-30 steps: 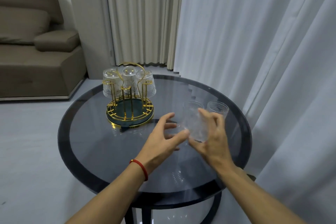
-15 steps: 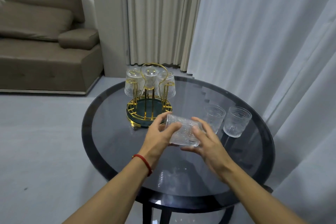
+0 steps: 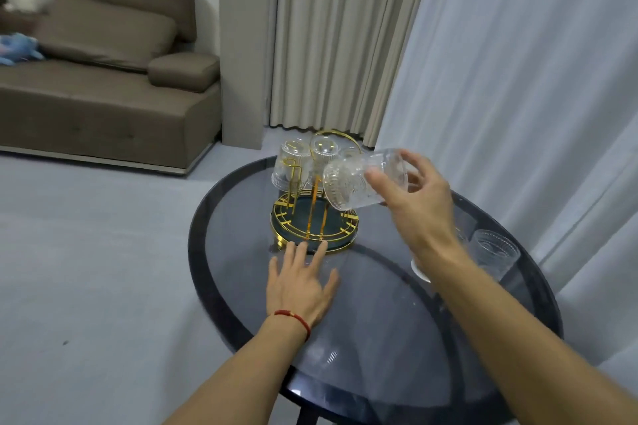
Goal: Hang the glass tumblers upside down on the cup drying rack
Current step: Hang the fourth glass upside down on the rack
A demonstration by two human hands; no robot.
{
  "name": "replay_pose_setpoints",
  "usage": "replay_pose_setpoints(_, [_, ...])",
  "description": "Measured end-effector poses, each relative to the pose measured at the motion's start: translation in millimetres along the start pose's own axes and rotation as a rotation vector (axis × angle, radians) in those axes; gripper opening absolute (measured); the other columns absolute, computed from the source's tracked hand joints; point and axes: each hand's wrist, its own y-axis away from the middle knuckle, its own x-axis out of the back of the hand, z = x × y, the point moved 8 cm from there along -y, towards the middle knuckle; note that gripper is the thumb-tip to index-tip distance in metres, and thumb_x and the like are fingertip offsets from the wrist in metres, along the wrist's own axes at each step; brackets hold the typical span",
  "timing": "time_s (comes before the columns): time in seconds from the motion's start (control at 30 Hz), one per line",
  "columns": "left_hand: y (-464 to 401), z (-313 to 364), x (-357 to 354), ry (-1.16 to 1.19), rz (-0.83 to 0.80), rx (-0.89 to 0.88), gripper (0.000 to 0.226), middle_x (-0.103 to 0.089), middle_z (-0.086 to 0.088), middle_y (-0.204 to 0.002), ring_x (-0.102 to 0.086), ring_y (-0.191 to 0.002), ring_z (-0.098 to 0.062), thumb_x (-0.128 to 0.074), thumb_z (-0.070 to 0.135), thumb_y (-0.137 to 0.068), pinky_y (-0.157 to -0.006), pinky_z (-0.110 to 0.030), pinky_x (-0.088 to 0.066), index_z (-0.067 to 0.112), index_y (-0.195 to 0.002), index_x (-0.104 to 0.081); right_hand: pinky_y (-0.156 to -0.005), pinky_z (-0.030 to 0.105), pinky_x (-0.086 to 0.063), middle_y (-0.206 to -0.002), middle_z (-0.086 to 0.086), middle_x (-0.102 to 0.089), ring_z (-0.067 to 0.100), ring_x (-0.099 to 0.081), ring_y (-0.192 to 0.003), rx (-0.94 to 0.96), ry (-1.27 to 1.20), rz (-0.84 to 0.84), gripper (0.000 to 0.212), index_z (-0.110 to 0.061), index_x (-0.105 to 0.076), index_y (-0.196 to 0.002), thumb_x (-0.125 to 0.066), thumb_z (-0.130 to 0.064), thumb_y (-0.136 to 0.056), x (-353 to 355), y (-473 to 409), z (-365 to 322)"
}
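R hand (image 3: 417, 203) gripping tilted tumbler (image 3: 359, 181) over rack (image 3: 312, 221), L hand (image 3: 302, 281) released, flat

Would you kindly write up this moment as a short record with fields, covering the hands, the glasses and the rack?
right hand: grips a ribbed glass tumbler, tilted on its side above the rack
left hand: open, fingers spread, empty, low over the table, fingertips by the rack's base
cup drying rack: gold wire, round dark base, on the table
hung tumblers: three upside down at the rack's far side, one mostly hidden
waiting tumbler: upright at the right; another largely hidden behind the right forearm
table: round, dark glass
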Motion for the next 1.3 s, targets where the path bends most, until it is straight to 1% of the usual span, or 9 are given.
replay_pose_setpoints(0.1, [-1.1,0.8,-1.7,-0.053,0.03,-0.004,0.07,-0.02,-0.009,-0.162,-0.007,-0.153,-0.029,-0.019,0.064,-0.096,-0.121,-0.058,-0.014,0.039,-0.158,-0.002,-0.109,0.042,-0.051,-0.144,-0.003,-0.062,0.013,-0.057,-0.13,0.113,0.107,-0.04,0.079,-0.024,-0.056,-0.146,-0.083,-0.051,-0.078,-40.1,-27.7,-38.5])
replay_pose_setpoints(0.23, [-3.4,-1.9,-10.7,-0.049,0.01,-0.01,0.072,0.001,-0.009,-0.169,0.01,-0.154,-0.029,-0.016,0.065,-0.096,-0.121,-0.057,-0.004,0.035,-0.157,0.008,-0.11,0.041,-0.048,-0.142,0.002,-0.061,0.02,-0.056,-0.13,0.189,0.24,-0.092,0.079,-0.016,-0.054,-0.145,-0.083,-0.048,-0.079,-85.6,-58.1,-59.2])
replay_pose_setpoints(0.3, [-3.7,-1.6,-13.2,-0.039,0.013,-0.014,0.073,0.007,-0.006,-0.169,0.013,-0.153,-0.028,-0.015,0.066,-0.095,-0.12,-0.057,0.0,0.035,-0.157,0.01,-0.109,0.04,-0.049,-0.142,0.004,-0.061,0.022,-0.057,-0.13,0.198,0.321,-0.139,0.08,-0.013,-0.053,-0.143,-0.083,-0.048,-0.078,-104.6,-68.1,-56.5])
replay_pose_setpoints(0.47, [-4.2,-1.2,-15.7,-0.034,0.016,-0.014,0.073,0.004,-0.005,-0.17,0.003,-0.154,-0.03,-0.017,0.064,-0.095,-0.12,-0.059,-0.001,0.034,-0.157,0.008,-0.103,0.042,-0.053,-0.137,0.004,-0.066,0.023,-0.061,-0.124,0.237,0.468,-0.172,0.079,-0.013,-0.057,-0.14,-0.08,-0.053,-0.076,-128.6,-79.3,-41.6])
replay_pose_setpoints(0.6, [-2.7,0.3,-12.9,-0.015,0.008,-0.01,0.073,0.006,-0.005,-0.17,0.003,-0.154,-0.031,-0.018,0.062,-0.096,-0.12,-0.059,0.0,0.033,-0.158,0.008,-0.103,0.045,-0.052,-0.137,0.004,-0.066,0.026,-0.06,-0.127,0.223,0.542,-0.221,0.081,-0.014,-0.057,-0.141,-0.08,-0.055,-0.075,-144.1,-78.8,-23.2])
replay_pose_setpoints(0.8, [-1.4,2.7,-8.0,0.0,-0.002,-0.004,0.071,0.004,-0.005,-0.17,0.002,-0.154,-0.03,-0.024,0.054,-0.097,-0.121,-0.058,0.0,0.032,-0.159,0.004,-0.085,0.037,-0.046,-0.129,0.008,-0.068,0.029,-0.062,-0.119,0.156,0.594,-0.231,0.077,-0.014,-0.059,-0.135,-0.078,-0.06,-0.077,-155.5,-74.9,3.3])
replay_pose_setpoints(1.1, [0.0,5.3,-8.3,-0.018,-0.024,-0.008,0.073,0.006,-0.005,-0.17,0.004,-0.154,-0.03,-0.02,0.059,-0.097,-0.121,-0.058,0.003,0.032,-0.158,0.007,-0.089,0.047,-0.054,-0.128,0.013,-0.066,0.034,-0.062,-0.118,0.257,0.906,-0.299,0.075,-0.014,-0.051,-0.139,-0.054,-0.072,-0.092,-171.2,-64.5,13.8])
replay_pose_setpoints(1.2, [0.5,5.2,-7.8,-0.026,-0.033,-0.009,0.072,0.006,-0.004,-0.17,0.004,-0.154,-0.03,-0.019,0.06,-0.098,-0.122,-0.058,0.002,0.033,-0.158,0.009,-0.094,0.05,-0.05,-0.13,0.016,-0.063,0.036,-0.06,-0.12,0.294,1.015,-0.282,0.072,-0.016,-0.052,-0.139,-0.044,-0.073,-0.095,-171.8,-61.9,15.5])
replay_pose_setpoints(1.3, [0.6,5.9,-7.8,-0.047,-0.046,-0.013,0.071,0.006,-0.005,-0.17,0.004,-0.154,-0.029,-0.018,0.061,-0.098,-0.122,-0.058,0.001,0.032,-0.158,0.008,-0.1,0.055,-0.042,-0.138,0.018,-0.057,0.038,-0.054,-0.127,0.257,1.068,-0.303,0.07,-0.02,-0.049,-0.144,-0.037,-0.071,-0.098,-172.2,-58.1,22.1])
